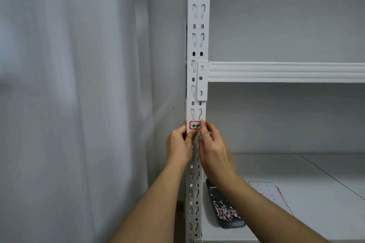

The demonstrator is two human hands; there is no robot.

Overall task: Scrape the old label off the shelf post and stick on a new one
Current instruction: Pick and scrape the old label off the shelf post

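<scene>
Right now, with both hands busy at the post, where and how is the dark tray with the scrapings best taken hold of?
Grip the dark tray by its near short end, coming from the front. It lies flat on the shelf board, long axis running away from you, with scrapings piled toward that end, so keep it level.

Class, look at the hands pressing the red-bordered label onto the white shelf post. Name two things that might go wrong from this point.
1. The label sits over the post's slots, so it may bridge a hole and crease or stick badly.
2. The right hand covers the label's right edge; that edge might end up crooked or wrapped round the post. The left hand touches only its lower left corner.
</scene>
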